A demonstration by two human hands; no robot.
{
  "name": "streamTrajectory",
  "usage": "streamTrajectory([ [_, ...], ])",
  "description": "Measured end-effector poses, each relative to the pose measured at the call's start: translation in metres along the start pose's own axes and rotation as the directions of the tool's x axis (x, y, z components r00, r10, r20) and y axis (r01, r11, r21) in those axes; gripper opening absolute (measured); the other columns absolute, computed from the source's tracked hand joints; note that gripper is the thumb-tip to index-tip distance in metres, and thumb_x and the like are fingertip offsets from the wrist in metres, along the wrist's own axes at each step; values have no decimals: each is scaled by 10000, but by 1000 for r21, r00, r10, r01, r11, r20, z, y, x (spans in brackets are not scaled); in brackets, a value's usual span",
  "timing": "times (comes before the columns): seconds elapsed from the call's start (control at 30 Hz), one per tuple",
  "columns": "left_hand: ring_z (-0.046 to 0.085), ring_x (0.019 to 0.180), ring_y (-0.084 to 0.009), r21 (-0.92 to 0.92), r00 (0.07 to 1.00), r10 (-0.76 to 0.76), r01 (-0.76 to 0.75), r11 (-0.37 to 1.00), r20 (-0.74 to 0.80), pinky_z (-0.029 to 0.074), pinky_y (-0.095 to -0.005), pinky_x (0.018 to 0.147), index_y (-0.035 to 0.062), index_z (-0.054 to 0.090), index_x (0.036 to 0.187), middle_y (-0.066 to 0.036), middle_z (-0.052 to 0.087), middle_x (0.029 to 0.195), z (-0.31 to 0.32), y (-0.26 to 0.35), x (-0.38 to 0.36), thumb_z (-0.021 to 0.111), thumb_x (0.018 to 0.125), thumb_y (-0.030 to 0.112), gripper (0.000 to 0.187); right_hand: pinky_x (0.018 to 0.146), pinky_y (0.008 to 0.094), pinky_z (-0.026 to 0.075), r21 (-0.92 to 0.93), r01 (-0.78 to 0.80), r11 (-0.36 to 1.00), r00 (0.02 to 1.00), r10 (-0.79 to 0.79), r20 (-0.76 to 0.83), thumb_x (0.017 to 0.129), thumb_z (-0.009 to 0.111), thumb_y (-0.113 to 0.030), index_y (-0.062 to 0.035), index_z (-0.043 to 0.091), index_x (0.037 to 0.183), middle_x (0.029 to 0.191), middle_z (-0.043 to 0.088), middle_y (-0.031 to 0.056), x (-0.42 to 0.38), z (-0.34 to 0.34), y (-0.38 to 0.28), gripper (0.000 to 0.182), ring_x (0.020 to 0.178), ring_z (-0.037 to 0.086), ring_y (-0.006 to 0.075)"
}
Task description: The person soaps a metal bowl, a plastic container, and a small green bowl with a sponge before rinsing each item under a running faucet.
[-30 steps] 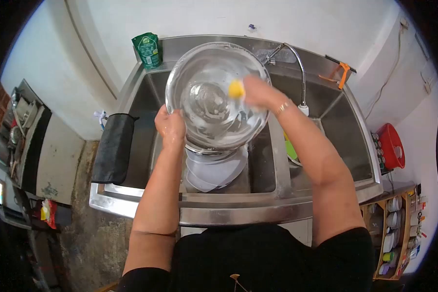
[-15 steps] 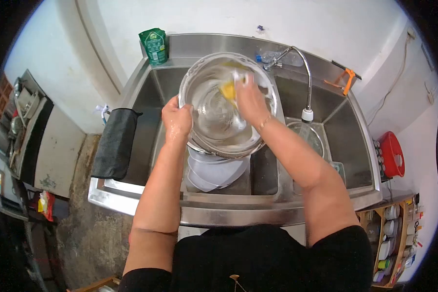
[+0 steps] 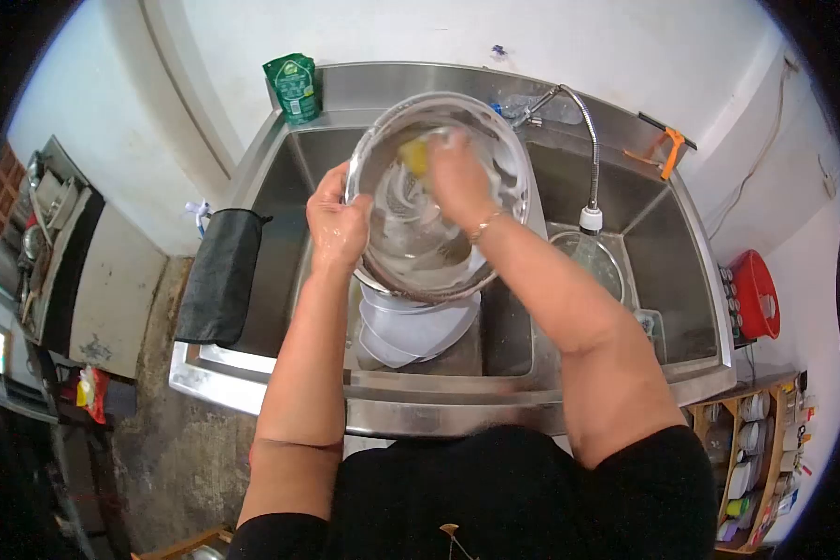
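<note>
Right hand [image 3: 455,182] is closed on the yellow sponge [image 3: 413,155], now at the upper-left inner wall of the steel bowl [image 3: 439,252]; 0.5 s ago it sat nearer the middle-top, 1 s ago at the right rim. So the scrub stroke is sweeping around the inside. Left hand [image 3: 336,224] grips the bowl's left rim, tilting it over the left basin of the sink [image 3: 280,177], above stacked white plates [image 3: 411,331]. Soap film shows inside the bowl. Likely mid-scrub, rinse not started. Faucet [image 3: 583,140] hangs over the right basin.
</note>
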State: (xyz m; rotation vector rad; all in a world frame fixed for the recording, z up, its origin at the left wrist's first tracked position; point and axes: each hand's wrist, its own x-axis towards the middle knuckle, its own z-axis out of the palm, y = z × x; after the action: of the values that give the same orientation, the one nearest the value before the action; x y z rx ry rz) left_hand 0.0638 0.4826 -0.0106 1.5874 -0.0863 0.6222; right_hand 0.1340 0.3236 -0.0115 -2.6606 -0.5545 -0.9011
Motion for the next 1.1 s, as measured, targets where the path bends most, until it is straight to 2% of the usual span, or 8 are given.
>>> streamTrajectory([
  [0.23,543,867,-122,48,999,36,-36,998,5,397,-229,795,-16,586,998,-54,596,964,-2,18,-3,494,635,-40,375,627,427,425,9,465,885,871,-456,-185,715,521,-106,-30,588,803,874,530,143,4,23,2,134,828,525,286],
  [0.43,558,895,-183,100,929,366,-360,928,-48,415,-253,773,-20,616,881,-141,592,1027,3,21,-4,504,637,-37,269,747,348,442,280,32,959,849,-174,500,763,452,-103,-35,571,940,893,599,148,-51,41,-40,224,846,567,275],
  [0.5,564,855,-168,258,927,375,-360,896,-9,424,-254,757,-19,610,902,-119,604,991,2,16,-7,527,663,-23,253,770,336,444,557,-149,817,907,-112,407,767,452,-114,-30,548,989,911,600,150,-50,29,-62,256,867,570,274],
  [0.57,565,818,-155,136,967,227,-211,968,-119,428,-250,738,-20,608,911,-97,611,957,-2,6,-2,541,671,-16,249,786,343,436,963,-262,-67,941,-238,239,751,501,-161,-12,506,1014,909,582,171,-46,20,-66,303,869,562,291],
  [0.63,566,782,-143,-11,976,57,-60,998,-212,432,-245,720,-20,606,921,-76,618,923,-12,4,5,554,680,-8,247,796,378,432,816,-562,136,716,-414,562,741,552,-230,-18,409,1160,1009,541,168,-46,-13,-66,491,877,542,310],
  [0.67,563,749,-131,-87,970,-97,79,993,-223,432,-238,700,-19,604,930,-61,619,886,-20,6,8,563,676,-9,257,780,382,427,795,29,605,816,-474,331,694,611,-207,-8,432,1142,975,538,157,-53,-34,-56,522,881,532,297],
  [0.73,553,680,-116,-178,936,-274,237,955,-223,428,-234,643,-19,606,902,-47,618,804,-26,14,10,566,657,-25,248,775,386,423,440,337,832,709,-532,463,644,639,-179,-46,496,1113,941,542,136,-64,-46,-32,508,889,532,276],
  [1.1,526,691,-204,-93,807,-586,591,802,69,432,-328,659,34,549,911,-91,550,817,-39,6,25,488,762,284,298,665,425,465,11,471,882,791,-428,436,660,562,-114,-101,640,765,721,599,139,4,-141,-8,132,769,583,325],
])
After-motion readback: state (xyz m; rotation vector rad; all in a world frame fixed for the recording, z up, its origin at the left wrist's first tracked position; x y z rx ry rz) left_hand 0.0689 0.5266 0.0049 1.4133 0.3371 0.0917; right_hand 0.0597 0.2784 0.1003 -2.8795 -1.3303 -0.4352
